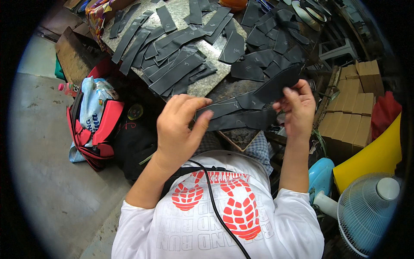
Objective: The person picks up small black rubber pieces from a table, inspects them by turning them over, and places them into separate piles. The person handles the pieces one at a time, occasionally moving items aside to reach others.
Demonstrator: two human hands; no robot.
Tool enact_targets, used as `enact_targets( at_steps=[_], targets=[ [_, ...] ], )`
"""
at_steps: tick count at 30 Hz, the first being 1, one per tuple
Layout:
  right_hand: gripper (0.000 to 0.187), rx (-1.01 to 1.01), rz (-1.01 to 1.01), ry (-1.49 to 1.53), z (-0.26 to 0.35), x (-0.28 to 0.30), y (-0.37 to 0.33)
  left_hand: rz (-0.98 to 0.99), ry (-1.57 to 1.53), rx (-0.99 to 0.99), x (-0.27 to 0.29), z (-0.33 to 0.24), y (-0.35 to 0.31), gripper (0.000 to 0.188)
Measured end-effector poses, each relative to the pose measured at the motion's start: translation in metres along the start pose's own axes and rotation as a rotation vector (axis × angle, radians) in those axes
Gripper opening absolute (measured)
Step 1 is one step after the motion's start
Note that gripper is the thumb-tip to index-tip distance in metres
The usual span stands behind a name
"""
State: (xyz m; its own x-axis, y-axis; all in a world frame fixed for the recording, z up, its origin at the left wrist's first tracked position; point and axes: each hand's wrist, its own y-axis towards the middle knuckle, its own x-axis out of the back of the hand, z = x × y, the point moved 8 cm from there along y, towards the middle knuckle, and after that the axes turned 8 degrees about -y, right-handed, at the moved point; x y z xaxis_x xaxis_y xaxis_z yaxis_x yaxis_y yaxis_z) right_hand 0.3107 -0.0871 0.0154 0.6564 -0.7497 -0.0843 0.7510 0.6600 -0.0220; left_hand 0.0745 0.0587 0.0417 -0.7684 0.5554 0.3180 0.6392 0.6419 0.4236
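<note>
At centre, a smooth black strip (222,108) is pinched by the left hand (179,125) and met by the right hand (297,108) (grip unclear), below overlapping black cut-outs (177,77) crowding a speckled tabletop (208,86), with boxy cartons (351,103) at right.

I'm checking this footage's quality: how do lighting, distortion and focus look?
Head view: dark curved rim with bluish fringing at the sides, and the fan near it looks stretched; head view: light falls brightly on the pale table, while overlapping black pieces partly blend together; head view: the shirt looks fairly sharp, without obvious motion blur.
</note>
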Motion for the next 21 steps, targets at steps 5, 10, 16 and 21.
enact_targets(
  at_steps=[5, 10, 16, 21],
  targets=[
    [0.017, -0.122, 0.24, 0.031, -0.015, -0.044, -0.034, 0.11, -0.307, -0.026, -0.032, -0.01, -0.005, 0.042],
    [0.013, -0.122, 0.262, -0.078, -0.022, -0.054, -0.039, 0.148, -0.201, 0.095, -0.026, 0.0, 0.002, 0.024],
    [0.01, -0.047, 0.187, -0.224, -0.017, -0.039, -0.03, 0.065, 0.38, -0.117, -0.004, -0.001, 0.02, 0.017],
    [0.01, 0.1, 0.069, -0.298, -0.006, -0.018, -0.024, -0.022, 0.57, -0.163, -0.005, 0.001, 0.017, 0.019]
  ],
)
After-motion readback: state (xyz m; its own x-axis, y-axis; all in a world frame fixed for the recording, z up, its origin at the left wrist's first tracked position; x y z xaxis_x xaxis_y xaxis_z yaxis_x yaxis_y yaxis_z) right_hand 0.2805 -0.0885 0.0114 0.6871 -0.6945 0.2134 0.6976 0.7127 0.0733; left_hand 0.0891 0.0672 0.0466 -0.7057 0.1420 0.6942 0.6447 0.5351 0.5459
